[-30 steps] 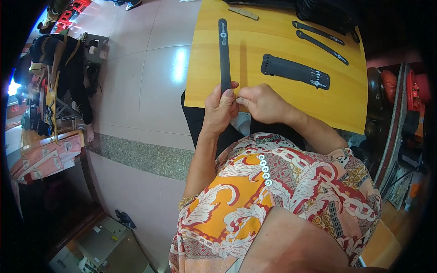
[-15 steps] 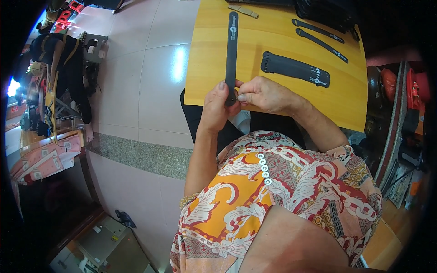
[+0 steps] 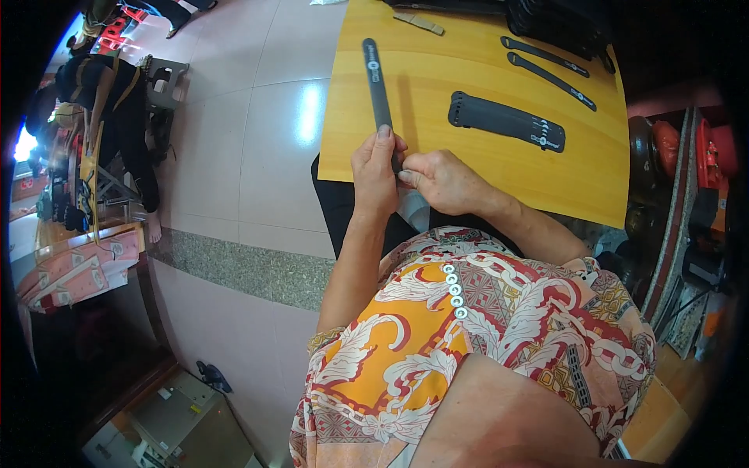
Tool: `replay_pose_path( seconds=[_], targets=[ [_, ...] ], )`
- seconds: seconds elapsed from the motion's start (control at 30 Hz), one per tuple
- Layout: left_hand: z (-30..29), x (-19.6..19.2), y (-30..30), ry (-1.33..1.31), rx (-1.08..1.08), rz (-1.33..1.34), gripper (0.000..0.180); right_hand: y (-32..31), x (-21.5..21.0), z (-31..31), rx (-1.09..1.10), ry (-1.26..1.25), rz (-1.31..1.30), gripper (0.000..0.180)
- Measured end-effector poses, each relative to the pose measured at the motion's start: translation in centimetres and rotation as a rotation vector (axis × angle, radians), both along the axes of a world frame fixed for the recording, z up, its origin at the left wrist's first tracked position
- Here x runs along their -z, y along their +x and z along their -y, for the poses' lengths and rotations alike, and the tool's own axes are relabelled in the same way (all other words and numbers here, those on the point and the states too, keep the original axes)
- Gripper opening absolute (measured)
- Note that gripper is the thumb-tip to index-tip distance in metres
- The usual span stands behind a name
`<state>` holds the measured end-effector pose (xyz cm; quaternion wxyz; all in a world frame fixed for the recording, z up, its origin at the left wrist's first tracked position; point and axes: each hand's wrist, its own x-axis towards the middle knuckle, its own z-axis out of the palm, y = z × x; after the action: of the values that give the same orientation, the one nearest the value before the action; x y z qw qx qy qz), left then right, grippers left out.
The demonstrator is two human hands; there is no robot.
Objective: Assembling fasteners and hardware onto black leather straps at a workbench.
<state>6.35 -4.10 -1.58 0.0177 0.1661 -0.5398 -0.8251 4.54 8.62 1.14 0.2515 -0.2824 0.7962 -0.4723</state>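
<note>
Our left hand (image 3: 378, 175) is wrapped around the lower part of a black strap (image 3: 374, 82), thumb laid along its face; our right hand (image 3: 449, 181) pinches at its lower end, close against the left. The fingers hide the exact grip. We have both hands at the near edge of a yellow table (image 3: 577, 183), by its left corner, the strap's free end pointing toward the far edge. Left of the table's side edge, pale floor tiles (image 3: 281, 171) give us open room; rightward, tabletop separates the strap from a bundle of black straps (image 3: 507, 121). Beyond lie two single straps (image 3: 552, 81), a dark pile (image 3: 562, 31) at the far right and a tan strip (image 3: 419, 24).
</note>
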Motion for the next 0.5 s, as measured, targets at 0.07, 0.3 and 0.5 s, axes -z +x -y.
replay_pose_path(
  seconds=[0.07, 0.3, 0.5],
  targets=[
    [0.0, 0.2, 0.0, -0.002, -0.016, -0.003, 0.033, 1.1, 0.0, 0.3, 0.135, 0.013, -0.089, 0.018],
    [-0.5, 0.3, 0.1, 0.022, -0.095, 0.006, 0.034, 2.5, -0.2, 0.1, 0.136, 0.01, -0.113, 0.016],
    [-0.2, -0.3, 0.3, 0.006, -0.032, 0.019, 0.032, 1.8, -0.1, -0.5, 0.0, -0.001, -0.202, 0.012]
  ],
)
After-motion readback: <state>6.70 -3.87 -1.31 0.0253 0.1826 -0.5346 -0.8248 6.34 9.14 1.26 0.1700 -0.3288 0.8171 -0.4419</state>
